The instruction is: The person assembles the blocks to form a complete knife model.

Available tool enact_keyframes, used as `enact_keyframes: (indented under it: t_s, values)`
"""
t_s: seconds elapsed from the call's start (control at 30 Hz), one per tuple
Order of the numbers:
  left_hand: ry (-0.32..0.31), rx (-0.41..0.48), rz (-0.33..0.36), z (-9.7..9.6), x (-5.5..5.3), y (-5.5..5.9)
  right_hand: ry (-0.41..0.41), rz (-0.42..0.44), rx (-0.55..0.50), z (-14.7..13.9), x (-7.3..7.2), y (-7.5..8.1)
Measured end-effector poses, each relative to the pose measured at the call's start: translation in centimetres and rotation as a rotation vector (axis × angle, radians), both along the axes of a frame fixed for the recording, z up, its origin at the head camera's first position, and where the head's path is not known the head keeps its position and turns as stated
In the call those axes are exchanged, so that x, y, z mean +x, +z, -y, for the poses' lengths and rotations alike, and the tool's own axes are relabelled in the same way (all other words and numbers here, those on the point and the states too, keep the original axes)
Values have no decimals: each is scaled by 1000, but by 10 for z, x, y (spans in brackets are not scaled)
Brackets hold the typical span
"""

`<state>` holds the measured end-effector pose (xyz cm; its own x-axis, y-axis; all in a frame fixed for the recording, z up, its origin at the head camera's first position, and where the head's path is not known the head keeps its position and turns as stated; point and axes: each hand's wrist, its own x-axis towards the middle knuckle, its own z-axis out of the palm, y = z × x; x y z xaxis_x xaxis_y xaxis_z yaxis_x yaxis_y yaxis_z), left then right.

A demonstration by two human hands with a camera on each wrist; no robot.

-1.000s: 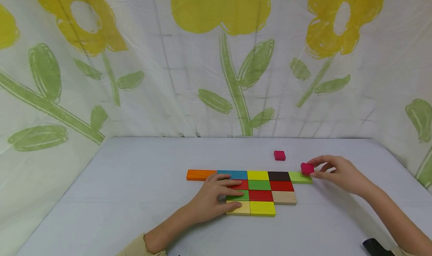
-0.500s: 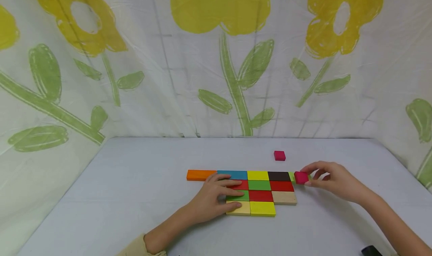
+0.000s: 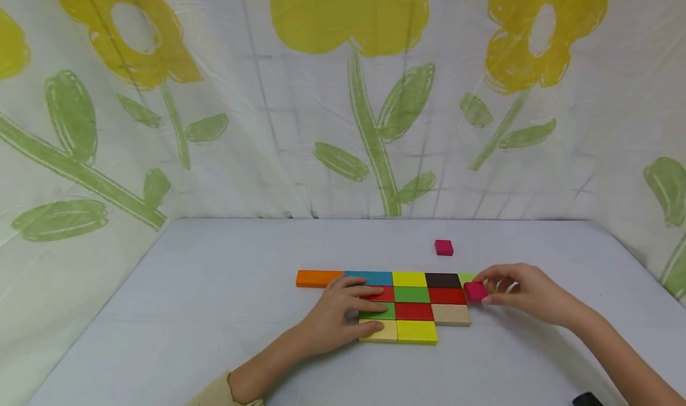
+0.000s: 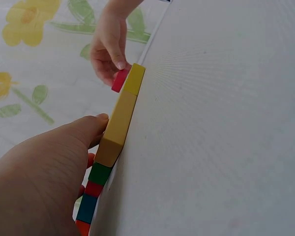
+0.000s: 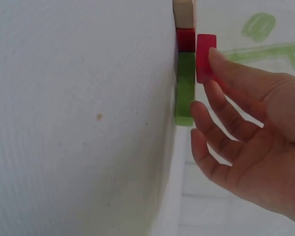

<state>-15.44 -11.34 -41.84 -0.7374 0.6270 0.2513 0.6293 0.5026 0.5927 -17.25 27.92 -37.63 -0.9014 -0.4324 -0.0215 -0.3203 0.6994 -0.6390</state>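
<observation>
Several flat coloured wooden blocks lie side by side in rows on the white table. My left hand (image 3: pixel 337 317) rests over their left side, fingers spread across a red block (image 3: pixel 388 294), a green block (image 3: pixel 390 312) and a pale wood block (image 3: pixel 387 333). Between thumb and fingertips my right hand (image 3: pixel 530 293) pinches a crimson block (image 3: pixel 475 292). In the right wrist view, that crimson block (image 5: pixel 204 58) is held a little higher than the lime-green block (image 5: pixel 185 88). From the head, it sits just right of another red block (image 3: pixel 448 296), partly covering the lime-green one.
A second crimson block (image 3: pixel 443 247) lies alone behind the rows. The top row runs from an orange block (image 3: pixel 313 278) past blue, yellow and dark brown. A white curtain with painted flowers (image 3: pixel 370 126) hangs behind the table. Something black (image 3: pixel 587 399) shows near my right wrist.
My right hand has brought the crimson block toward me and slightly left, from over the lime-green block to beside the second row. The left hand has stayed in place.
</observation>
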Motion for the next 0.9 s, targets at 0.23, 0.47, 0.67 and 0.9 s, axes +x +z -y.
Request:
enact_keyframes:
  t_s: [0.23, 0.47, 0.67, 0.9]
  values:
    - [-8, 8, -25, 0, 0, -1, 19, 68, -8, 0, -2, -1]
    - [-7, 10, -18, 0, 0, -1, 28, 51, -7, 1, -1, -3]
    - [-7, 7, -23, 0, 0, -1, 43, 32, -16, 1, 0, -5]
    - [-9, 5, -19, 0, 0, 0, 49, 31, -41, 3, 0, -7]
